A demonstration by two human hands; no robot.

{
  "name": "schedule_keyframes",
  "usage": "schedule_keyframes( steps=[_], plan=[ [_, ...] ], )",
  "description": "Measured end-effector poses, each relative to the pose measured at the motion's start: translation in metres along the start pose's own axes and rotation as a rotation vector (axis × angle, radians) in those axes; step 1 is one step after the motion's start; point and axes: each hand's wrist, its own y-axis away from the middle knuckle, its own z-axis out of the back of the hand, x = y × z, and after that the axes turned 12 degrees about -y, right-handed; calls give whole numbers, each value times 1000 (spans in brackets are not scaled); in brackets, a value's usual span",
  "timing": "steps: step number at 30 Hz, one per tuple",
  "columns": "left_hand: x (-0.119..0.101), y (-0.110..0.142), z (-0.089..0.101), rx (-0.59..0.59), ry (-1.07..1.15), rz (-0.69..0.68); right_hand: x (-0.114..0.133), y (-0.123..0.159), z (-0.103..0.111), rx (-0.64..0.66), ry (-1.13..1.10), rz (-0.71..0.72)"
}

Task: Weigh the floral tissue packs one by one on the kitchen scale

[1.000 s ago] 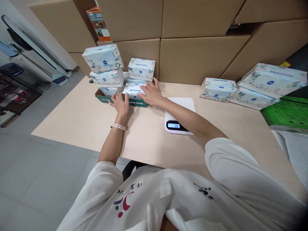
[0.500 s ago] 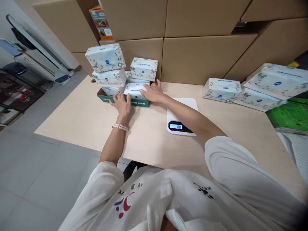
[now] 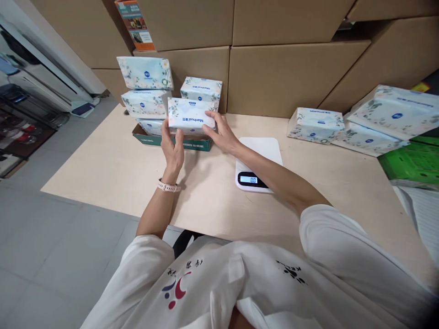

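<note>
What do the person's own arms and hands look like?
The left hand and right hand are both ungloved. A pale pink band with small dark marks circles the left wrist; none shows on the right. Loose, plain white short sleeves cover the upper arms.

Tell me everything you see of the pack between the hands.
The pack is a pale, boxy bundle in a smooth, film-like wrapper printed with leaves and blue "Manhua" lettering; no opening shows. It is tilted, lettered face toward the camera, over the green tray. The left hand holds its left end, the right hand its right. Its underside is hidden.
</note>
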Motion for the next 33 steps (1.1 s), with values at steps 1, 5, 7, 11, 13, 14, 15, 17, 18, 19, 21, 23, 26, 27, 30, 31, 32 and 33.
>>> schedule_keyframes(
  steps=[1, 5, 7, 11, 13, 14, 15, 17, 18, 19, 21, 23, 26, 27, 30, 31, 32, 33],
  plan=[
    [-7, 3, 2, 2, 0, -1, 2, 4, 1, -20, -17, 40],
    [-39, 20, 7, 26, -39, 21, 17, 29, 21, -106, 9, 124],
    [-52, 32, 6, 61, 7, -6, 26, 49, 42, -144, 39, 137],
    [-64, 55, -12, 220, 312, -195, 28, 99, 92, -238, 64, 120],
    [-65, 65, -28, 342, 462, -298, 21, 124, 115, -313, 54, 111],
    [-65, 69, -36, 406, 513, -330, 17, 135, 124, -348, 45, 107],
    [-67, 73, -44, 465, 548, -345, 12, 145, 132, -379, 37, 99],
    [-70, 78, -57, 565, 588, -327, 3, 161, 144, -423, 25, 60],
    [-73, 80, -61, 599, 599, -305, -1, 166, 147, -438, 19, 34],
    [-75, 82, -64, 623, 605, -279, -5, 170, 148, -449, 10, 8],
    [-79, 86, -66, 646, 603, -217, -10, 173, 147, -461, -16, -35],
    [-80, 89, -65, 644, 587, -161, -14, 173, 142, -460, -48, -62],
    [-79, 94, -62, 615, 573, -101, -19, 172, 134, -434, -93, -87],
    [-78, 95, -62, 609, 572, -84, -21, 171, 133, -426, -105, -94],
    [-75, 98, -65, 616, 586, -35, -25, 171, 132, -416, -130, -121],
    [-74, 98, -66, 623, 595, -22, -27, 171, 133, -417, -133, -132],
    [-74, 99, -68, 629, 604, -11, -28, 171, 134, -420, -134, -143],
    [-74, 99, -69, 633, 610, -4, -29, 172, 135, -425, -133, -151]
  ],
)
